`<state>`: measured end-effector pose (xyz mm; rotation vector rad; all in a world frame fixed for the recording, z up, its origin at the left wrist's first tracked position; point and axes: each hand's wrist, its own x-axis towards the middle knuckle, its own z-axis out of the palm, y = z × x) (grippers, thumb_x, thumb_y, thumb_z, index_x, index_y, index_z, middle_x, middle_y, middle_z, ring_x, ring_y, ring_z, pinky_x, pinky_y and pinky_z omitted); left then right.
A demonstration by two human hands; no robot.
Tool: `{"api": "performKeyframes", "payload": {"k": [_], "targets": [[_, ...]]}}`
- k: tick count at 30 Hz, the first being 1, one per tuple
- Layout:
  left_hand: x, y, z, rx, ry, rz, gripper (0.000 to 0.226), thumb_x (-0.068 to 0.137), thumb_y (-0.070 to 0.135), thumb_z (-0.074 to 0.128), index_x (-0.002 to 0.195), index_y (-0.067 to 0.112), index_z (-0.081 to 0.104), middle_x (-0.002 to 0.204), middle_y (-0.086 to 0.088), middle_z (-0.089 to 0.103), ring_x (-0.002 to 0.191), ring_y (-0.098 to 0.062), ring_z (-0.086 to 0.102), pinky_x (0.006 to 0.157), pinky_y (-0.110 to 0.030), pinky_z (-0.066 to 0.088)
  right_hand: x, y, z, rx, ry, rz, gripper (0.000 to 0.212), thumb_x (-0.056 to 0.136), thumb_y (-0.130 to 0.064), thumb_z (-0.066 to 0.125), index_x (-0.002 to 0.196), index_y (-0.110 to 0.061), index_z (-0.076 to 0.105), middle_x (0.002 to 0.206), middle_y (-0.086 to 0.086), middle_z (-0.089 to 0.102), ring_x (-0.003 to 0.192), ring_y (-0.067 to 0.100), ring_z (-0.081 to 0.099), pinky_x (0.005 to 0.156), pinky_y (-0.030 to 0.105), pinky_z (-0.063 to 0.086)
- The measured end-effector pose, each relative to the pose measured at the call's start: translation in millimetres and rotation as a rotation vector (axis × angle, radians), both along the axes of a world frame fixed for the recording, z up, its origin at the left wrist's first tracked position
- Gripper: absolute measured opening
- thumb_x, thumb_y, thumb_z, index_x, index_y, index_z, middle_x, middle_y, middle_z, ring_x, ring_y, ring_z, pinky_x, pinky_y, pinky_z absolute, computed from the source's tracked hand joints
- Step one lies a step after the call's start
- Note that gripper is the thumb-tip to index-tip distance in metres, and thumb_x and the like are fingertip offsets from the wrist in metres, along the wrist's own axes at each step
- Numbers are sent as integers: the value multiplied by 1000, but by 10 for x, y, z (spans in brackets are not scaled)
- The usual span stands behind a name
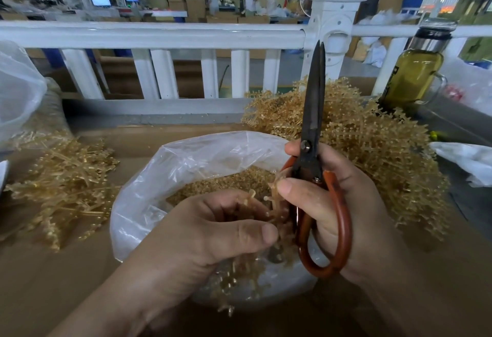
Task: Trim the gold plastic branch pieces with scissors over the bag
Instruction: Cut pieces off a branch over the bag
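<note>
My right hand grips dark scissors by their orange-brown handles, blades closed and pointing up. My right thumb also touches a bundle of gold plastic branch pieces. My left hand holds that bundle from the left, fingers curled round it, directly above the clear plastic bag. The bag lies open on the table and holds a layer of small gold trimmings. Part of the bundle hangs below my left hand over the bag's near rim.
A large heap of gold branches lies to the right behind my right hand, a smaller heap to the left. A bottle of yellow liquid stands at back right. A white railing runs behind the cardboard-covered table.
</note>
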<state>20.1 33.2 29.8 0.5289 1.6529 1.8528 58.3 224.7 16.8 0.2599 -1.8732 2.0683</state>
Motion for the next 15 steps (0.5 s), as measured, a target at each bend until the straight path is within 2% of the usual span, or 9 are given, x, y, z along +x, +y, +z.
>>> {"api": "performKeyframes", "payload": {"k": [2,6,9,12,15], "targets": [[13,-10,26,5,-48,0,46,55,22,90,93,2,76,102,-29,72,94,-40,73,84,-38,60,7,-9,2,8,7,22,38,79,-22,79,113,-34,68,86,-3,69,71,16,71,63,24,57],[26,11,38,112,-23,89,29,55,14,89,81,7,78,85,-18,76,75,-27,74,66,-28,59,22,-32,17,20,2,35,38,82,-31,81,117,-35,65,83,-4,71,68,19,72,61,26,57],[-56,-38,8,285,25,261,28,50,23,91,67,13,71,70,-6,66,68,-17,65,72,-31,51,30,-20,21,14,-27,31,39,83,-37,79,119,-36,63,78,10,71,62,32,69,58,37,56],[-145,-111,-21,409,30,343,37,48,35,96,67,18,69,71,0,64,72,-14,64,82,-34,48,42,-3,40,19,-73,32,35,83,-34,80,115,-35,64,75,14,69,60,34,67,56,36,55],[-176,-130,-34,439,25,369,38,50,38,97,72,20,70,73,0,64,72,-13,63,77,-27,54,60,-4,68,46,-126,37,32,81,-31,78,109,-38,66,72,16,68,58,32,67,54,32,54]]}}
